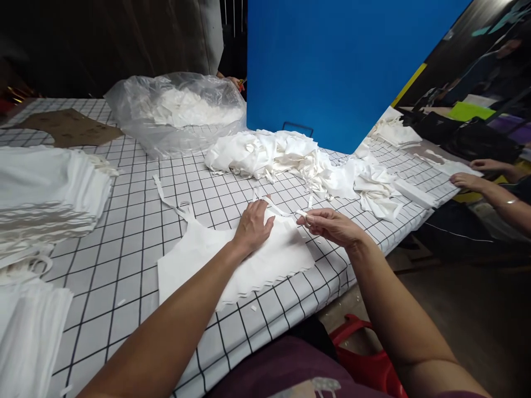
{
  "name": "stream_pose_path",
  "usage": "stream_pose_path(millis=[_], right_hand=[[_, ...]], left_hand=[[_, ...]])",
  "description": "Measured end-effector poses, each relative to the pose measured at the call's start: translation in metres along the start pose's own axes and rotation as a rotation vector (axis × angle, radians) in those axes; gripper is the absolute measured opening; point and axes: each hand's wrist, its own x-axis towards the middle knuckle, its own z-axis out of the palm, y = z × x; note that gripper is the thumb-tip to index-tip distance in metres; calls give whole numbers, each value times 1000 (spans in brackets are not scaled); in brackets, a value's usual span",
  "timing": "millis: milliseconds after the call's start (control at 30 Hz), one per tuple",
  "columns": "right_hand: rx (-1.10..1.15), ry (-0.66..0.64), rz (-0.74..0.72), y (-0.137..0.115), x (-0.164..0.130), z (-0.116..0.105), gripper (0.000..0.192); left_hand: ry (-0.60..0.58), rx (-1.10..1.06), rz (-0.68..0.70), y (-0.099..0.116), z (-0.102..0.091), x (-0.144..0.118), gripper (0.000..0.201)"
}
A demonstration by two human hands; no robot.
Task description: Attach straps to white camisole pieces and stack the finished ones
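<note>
White fabric bag (232, 260) is lying flat on the checked tablecloth (124, 260) near the table's front edge. The left hand (252, 225) is pressing palm-down on its upper part, fingers spread. The right hand (332, 225) is pinching the bag's thin strap (286, 211) just beside it. A loose fabric pile (282, 155) is sitting behind.

White cloth (232, 260); black-gridded white tablecloth (136, 221); blue board (332, 66).
</note>
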Motion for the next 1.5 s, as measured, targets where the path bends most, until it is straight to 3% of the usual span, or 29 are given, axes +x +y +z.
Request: stream_pose_path(millis=[167, 267, 367, 500, 567, 700, 900, 1067, 1200, 1267, 1333, 1400, 1500], right_hand=[[71, -2, -93, -32, 48, 9, 30], [132, 34, -183, -41, 78, 19, 29], [182, 58, -233, -30, 99, 29, 30], [41, -58, -186, -5, 107, 34, 32], [-53, -127, -164, 2, 106, 35, 34], [-152, -185, -139, 3, 104, 36, 36], [-150, -172, -171, 2, 103, 39, 34], [-128, -161, -181, 8, 106, 36, 35], [-168, -100, -194, 10, 109, 35, 35], [-261, 47, -294, 7, 108, 35, 33], [-409, 148, -482, 3, 105, 36, 30], [-561, 58, -653, -2, 101, 38, 28], [-694, -196, -715, -6, 98, 40, 26]], left_hand=[[69, -63, -59, -1, -8, 0, 48], [138, -226, -145, -4, -11, 3, 58], [205, -527, -304, -12, -12, 9, 63], [211, -751, -528, -26, -16, 17, 39], [180, -720, -556, -30, -21, 18, 29], [-11, -634, -553, -28, -35, 17, 19], [-216, -634, -491, -13, -56, 13, 24], [-181, -660, -513, -4, -56, 11, 35], [-173, -587, -532, -5, -51, 12, 30], [-185, -504, -519, -4, -52, 12, 26], [-203, -411, -489, -2, -53, 12, 24], [-219, -322, -466, 1, -55, 13, 22], [-231, -227, -433, 7, -58, 14, 20]])
